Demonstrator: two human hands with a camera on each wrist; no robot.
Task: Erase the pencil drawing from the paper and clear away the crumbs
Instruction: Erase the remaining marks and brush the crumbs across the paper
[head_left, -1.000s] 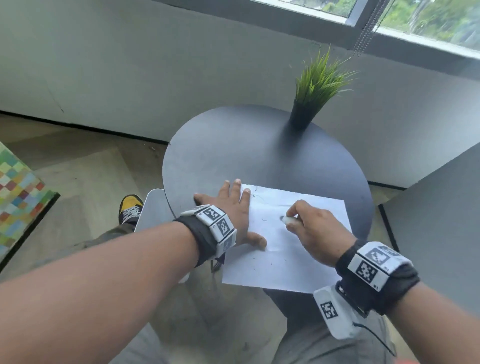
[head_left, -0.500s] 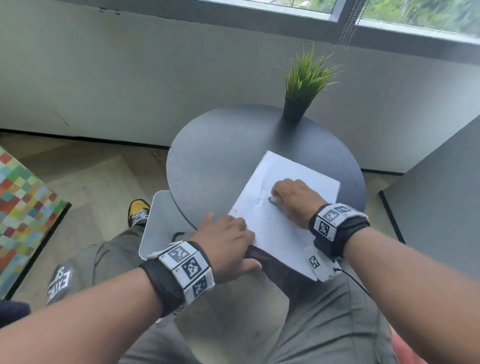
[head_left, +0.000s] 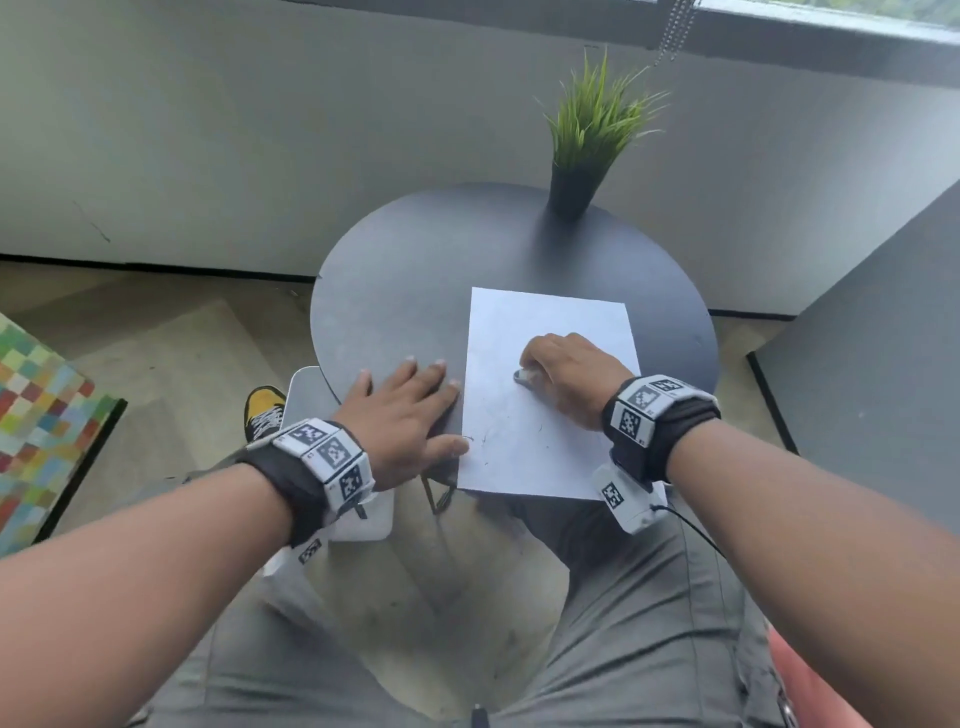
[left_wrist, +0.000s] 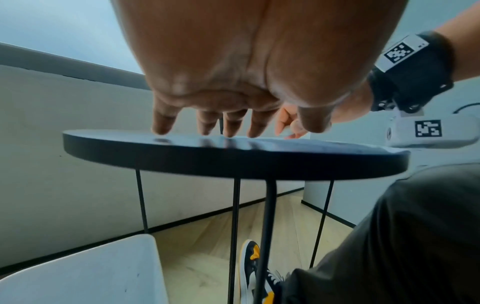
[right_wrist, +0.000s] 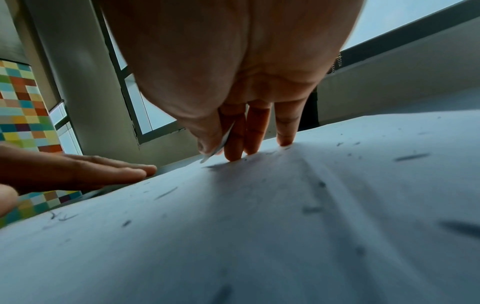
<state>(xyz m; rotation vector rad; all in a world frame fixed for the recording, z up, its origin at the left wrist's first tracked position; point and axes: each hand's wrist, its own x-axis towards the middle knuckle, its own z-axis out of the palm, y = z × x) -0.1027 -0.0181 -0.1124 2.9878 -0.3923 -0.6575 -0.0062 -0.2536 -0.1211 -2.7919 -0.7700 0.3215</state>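
A white paper sheet (head_left: 550, 447) lies lengthwise on the round dark table (head_left: 405, 291), its near edge hanging over the rim. My right hand (head_left: 524, 370) rests on the sheet's middle and pinches a small white eraser (head_left: 521, 375) between thumb and forefinger; the eraser (right_wrist: 220, 145) shows as a thin sliver against the paper (right_wrist: 259, 226). Dark eraser crumbs (head_left: 484, 440) are scattered over the near half, and more crumbs (right_wrist: 165, 192) lie close to the wrist. My left hand (head_left: 441, 413) lies flat on the table, with its thumb at the sheet's left edge. The left hand's fingertips (left_wrist: 227, 133) press on the tabletop.
A potted grass plant (head_left: 587, 140) stands at the table's far edge. A white chair seat (head_left: 306, 389) sits to the left below the table. A grey cabinet (head_left: 857, 364) stands to the right. My knees are under the table's near rim.
The paper has turned from sideways to lengthwise under my right hand. My left hand left the sheet's near corner and now lies flat on the table beside its left edge.
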